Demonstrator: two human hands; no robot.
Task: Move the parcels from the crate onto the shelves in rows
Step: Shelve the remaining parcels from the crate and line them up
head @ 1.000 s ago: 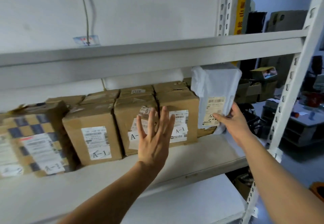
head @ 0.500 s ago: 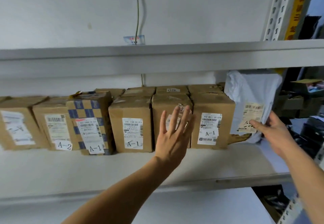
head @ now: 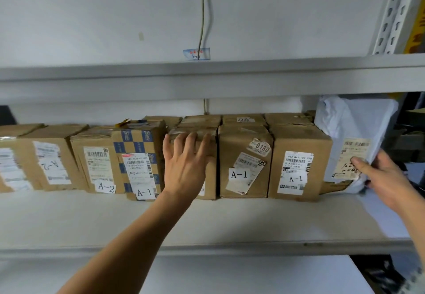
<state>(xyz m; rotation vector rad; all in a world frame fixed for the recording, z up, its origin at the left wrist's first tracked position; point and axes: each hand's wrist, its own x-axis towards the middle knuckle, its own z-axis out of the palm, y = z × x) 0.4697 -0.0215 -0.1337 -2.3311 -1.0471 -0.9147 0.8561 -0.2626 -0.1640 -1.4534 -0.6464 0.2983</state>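
A row of cardboard parcels stands on the middle shelf (head: 230,220), most with A-1 or A-2 labels. My left hand (head: 185,164) lies flat against the front of one brown box (head: 210,178), fingers reaching over its top edge. To its left is a blue-checked box (head: 138,162). Right of it stand a box with an "0180" sticker (head: 245,162) and another A-1 box (head: 299,164). At the row's right end a white plastic mailer (head: 354,137) stands upright, and my right hand (head: 384,178) pinches its lower right edge, thumb on the label. The crate is out of view.
The shelf above (head: 207,79) overhangs the parcels closely. A perforated upright post (head: 395,10) rises at the right. A lower shelf board (head: 230,275) sits below. A cable (head: 202,12) runs down the white wall behind. Dark clutter lies beyond the rack at the right.
My left hand moved forward and left from mid-air onto the brown box's front. The view swung left, showing more boxes. My right hand stays on the white mailer.
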